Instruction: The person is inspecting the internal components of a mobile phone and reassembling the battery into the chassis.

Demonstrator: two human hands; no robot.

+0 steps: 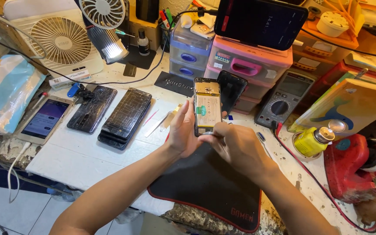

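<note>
The opened smartphone (207, 106), back cover off, stands upright above the black mat (209, 182). The left hand (182, 132) clasps its edge; the right hand (236, 146) pinches a thin tool at its base. A slip could gouge the exposed battery.

Left forearm bare, runs up from lower left, wrist near straight | left hand (182, 130) upright, palm facing right, fingers curled around a held item | right forearm enters from lower right | right hand (236, 146) knuckles up, fingertips pinched together, close beside the left hand
</note>
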